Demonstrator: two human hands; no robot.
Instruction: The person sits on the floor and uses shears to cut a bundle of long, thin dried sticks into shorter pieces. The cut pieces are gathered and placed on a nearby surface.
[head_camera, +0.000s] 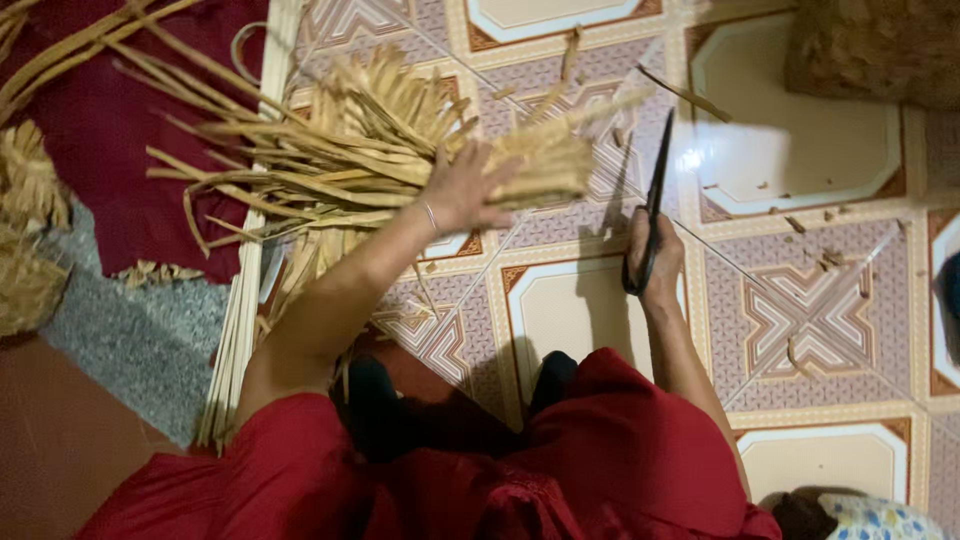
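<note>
My left hand (465, 188) grips a bundle of dry tan palm-leaf strips (360, 150) over the patterned tiled floor, its trimmed ends (560, 160) pointing right. A thin bracelet circles that wrist. My right hand (655, 262) holds black scissors (655, 195), blades closed and pointing up, just right of the bundle's cut ends. I am sitting on the floor in red clothing (560, 460).
Long pale sticks (240, 300) lie along the edge of a dark red cloth (110, 130) at left. Woven straw pieces (30, 230) sit at far left. A woven straw object (880, 50) stands top right. Small leaf scraps (810, 225) litter the tiles.
</note>
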